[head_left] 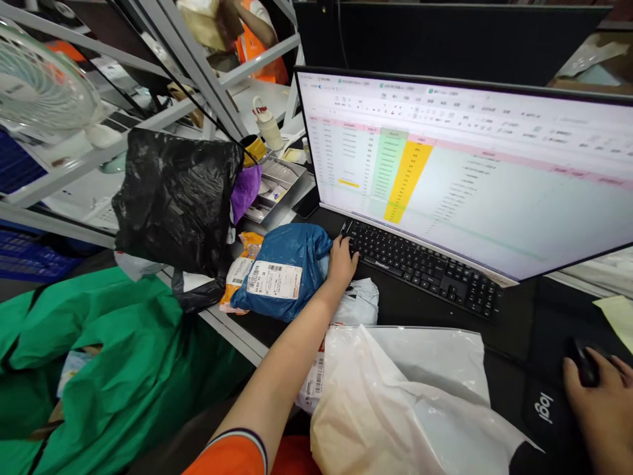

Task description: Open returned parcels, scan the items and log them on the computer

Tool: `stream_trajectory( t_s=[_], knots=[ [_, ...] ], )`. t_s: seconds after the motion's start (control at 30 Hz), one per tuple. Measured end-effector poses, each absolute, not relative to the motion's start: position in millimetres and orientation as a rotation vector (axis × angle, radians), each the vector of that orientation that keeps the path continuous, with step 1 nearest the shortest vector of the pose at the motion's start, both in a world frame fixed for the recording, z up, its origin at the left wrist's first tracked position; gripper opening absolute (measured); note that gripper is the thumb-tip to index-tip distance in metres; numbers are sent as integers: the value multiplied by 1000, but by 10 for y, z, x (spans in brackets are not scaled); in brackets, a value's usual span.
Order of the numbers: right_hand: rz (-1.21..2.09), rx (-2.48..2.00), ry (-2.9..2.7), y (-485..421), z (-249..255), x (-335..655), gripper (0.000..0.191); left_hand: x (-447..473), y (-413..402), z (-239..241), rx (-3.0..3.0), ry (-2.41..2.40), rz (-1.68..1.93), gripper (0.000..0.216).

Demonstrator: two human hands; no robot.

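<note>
The left hand (343,262), loosely spread, is resting on the left end of a keyboard (420,265) lying lengthwise along the monitor (459,191), the right hand (604,399) gripping a mouse (587,368).

A parcel-handling workplace, seemingly; a blue plastic parcel (297,247) bears a white printed label (274,280); a wide, black-framed monitor (499,191) shows a colour-striped spreadsheet (408,175); beyond grey metal framing (267,58), someone wears an orange vest (247,46).

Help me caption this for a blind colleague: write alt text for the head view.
Left hand at the left end of a black keyboard, right hand on a black mouse, before a monitor showing a spreadsheet. A white bag lies in front of the keyboard; to its left are a blue parcel and a black bag.
</note>
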State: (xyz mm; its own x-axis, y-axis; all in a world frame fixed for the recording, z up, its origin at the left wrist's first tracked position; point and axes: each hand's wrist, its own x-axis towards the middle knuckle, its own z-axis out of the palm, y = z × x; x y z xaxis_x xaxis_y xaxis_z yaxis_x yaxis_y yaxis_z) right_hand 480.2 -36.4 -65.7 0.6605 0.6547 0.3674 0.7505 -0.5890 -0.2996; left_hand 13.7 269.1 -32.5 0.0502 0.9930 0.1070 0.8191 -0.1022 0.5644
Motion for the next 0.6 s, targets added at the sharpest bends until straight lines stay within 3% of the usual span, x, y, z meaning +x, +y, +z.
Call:
stream_trajectory(
  t_s=[0.6],
  knots=[
    [-254,-2455,-1061,-363,-588,4755,67,170,2732,-230,2097,1739,562,56]
  ],
)
